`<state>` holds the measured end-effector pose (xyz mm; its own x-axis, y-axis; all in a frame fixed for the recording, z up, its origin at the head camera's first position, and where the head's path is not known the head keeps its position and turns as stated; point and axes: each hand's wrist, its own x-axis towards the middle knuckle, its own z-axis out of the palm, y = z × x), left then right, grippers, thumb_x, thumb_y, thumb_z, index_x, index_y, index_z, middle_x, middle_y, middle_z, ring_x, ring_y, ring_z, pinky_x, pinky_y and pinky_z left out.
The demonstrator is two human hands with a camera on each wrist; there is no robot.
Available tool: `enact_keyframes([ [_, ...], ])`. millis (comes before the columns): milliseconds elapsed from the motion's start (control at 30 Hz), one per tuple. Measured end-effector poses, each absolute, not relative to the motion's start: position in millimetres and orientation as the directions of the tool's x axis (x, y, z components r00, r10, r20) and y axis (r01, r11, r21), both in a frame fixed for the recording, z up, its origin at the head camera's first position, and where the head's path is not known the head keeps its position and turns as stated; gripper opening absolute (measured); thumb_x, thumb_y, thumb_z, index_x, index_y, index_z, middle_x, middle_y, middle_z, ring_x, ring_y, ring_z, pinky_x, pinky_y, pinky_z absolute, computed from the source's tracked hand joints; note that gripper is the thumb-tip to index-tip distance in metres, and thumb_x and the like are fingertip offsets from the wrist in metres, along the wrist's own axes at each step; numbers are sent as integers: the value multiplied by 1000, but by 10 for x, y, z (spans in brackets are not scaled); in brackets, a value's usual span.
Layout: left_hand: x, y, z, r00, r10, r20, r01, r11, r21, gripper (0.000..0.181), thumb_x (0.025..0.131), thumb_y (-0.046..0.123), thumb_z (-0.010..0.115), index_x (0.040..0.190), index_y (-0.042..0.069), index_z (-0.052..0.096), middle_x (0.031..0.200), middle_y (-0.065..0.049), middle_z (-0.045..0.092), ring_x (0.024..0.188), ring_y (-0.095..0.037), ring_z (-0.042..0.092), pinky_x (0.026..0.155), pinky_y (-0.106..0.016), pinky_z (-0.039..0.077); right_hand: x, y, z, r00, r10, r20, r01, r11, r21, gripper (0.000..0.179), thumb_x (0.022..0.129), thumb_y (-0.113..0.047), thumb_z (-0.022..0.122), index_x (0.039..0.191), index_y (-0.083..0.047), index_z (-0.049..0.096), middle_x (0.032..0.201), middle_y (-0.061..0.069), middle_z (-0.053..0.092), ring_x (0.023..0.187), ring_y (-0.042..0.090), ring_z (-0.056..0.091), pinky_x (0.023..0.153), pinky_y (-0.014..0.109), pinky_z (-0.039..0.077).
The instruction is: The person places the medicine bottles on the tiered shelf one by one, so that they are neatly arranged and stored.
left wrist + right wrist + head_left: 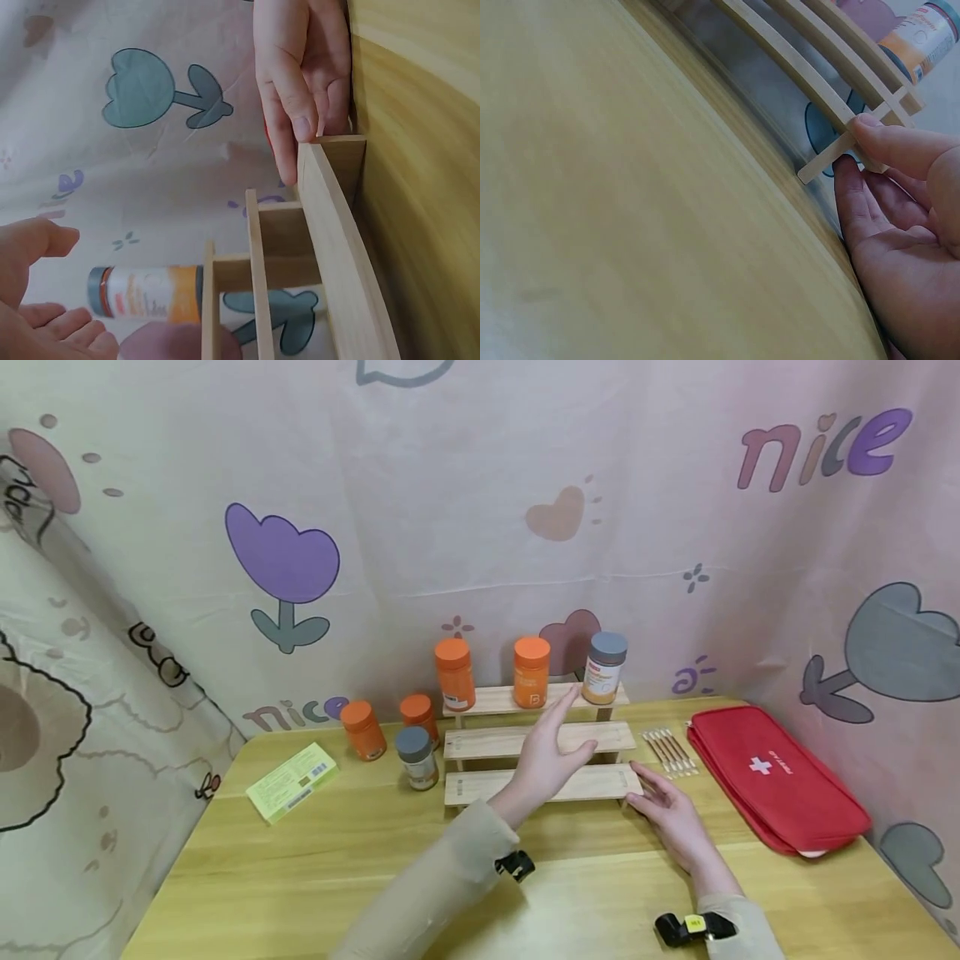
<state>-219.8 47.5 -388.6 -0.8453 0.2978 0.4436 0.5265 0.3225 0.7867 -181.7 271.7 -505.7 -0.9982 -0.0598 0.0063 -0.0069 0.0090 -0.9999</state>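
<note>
The red case [780, 777] bears "FIRST AID" beside a white cross [761, 766], the backdrop cloth [450, 518] reads "nice" at upper right, and print on the jars [602, 672] is illegible.

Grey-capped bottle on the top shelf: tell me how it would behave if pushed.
The grey-capped bottle would probably tip if pushed high up, since it stands upright, taller than wide, on the narrow top shelf. Being round, it would likely roll once down. Looking smooth, it may be slightly slippery.
</note>
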Motion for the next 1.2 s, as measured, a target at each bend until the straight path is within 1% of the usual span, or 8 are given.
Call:
enact_keyframes([
  [167,-2100,180,-3922,-800,322,506,589,269,762,67,87,12,72,146,13,40,145,-1,44,132,-17,40,106,-35,36,-1803,2743,-5062,-998,-64,9,-8,-12,-1000,66,93,-11,63,149,-1,28,153,23,19,107,-5,53,88,21,49],
  [233,-2083,50,-3937,-790,316,526,602,240,761,67,85,9,73,144,13,42,142,-2,47,129,-17,44,105,-33,38,-1801,2750,-5064,-998,-63,8,-7,-19,-1000,66,93,-11,63,149,-1,28,154,22,17,108,-5,52,89,21,49],
  [300,-2042,-78,-3901,-801,296,521,588,221,778,65,84,4,73,142,9,44,138,-6,51,126,-21,48,103,-34,40,-1799,2757,-5065,-998,-61,5,-4,-19,-1000,66,93,-12,63,149,-2,28,154,21,16,108,-6,51,89,21,48],
  [467,-2003,-434,-3916,-837,230,497,543,237,805,60,84,5,73,139,6,48,133,-9,55,123,-20,50,103,-33,40,-1803,2775,-5083,-998,-65,15,-14,-16,-1000,66,93,-12,63,149,-2,29,154,22,15,109,-6,51,89,21,49],
  [533,-2021,-583,-3975,-840,201,504,542,253,802,60,85,8,73,139,9,48,133,-6,55,123,-19,50,103,-30,40,-1805,2775,-5087,-998,-66,16,-15,-18,-1000,65,94,-12,62,149,-2,29,154,24,15,109,-6,51,88,20,49],
  [767,-2047,-1010,-4000,-888,70,454,454,280,846,58,85,5,72,138,2,48,133,-14,53,124,-27,49,105,-40,39,-1822,2759,-5075,-998,-65,13,-11,-26,-1000,65,94,-12,62,149,-2,29,155,21,14,110,-7,48,89,20,48],
  [967,-1981,-1255,-3877,-889,-12,458,438,271,857,54,84,-5,68,134,-7,47,132,-25,51,123,-37,48,104,-47,38,-1831,2754,-5078,-998,-66,-7,9,-27,-1000,66,93,-14,63,149,-4,29,155,22,15,110,-9,49,90,20,48],
  [1200,-2044,-1461,-3930,-905,-59,421,389,284,876,53,85,-4,68,133,-10,47,134,-26,49,125,-40,45,106,-48,35,-1831,2734,-5066,-997,-81,8,-4,-58,-998,66,94,-9,61,149,0,26,153,25,15,110,-6,52,89,19,48],
])
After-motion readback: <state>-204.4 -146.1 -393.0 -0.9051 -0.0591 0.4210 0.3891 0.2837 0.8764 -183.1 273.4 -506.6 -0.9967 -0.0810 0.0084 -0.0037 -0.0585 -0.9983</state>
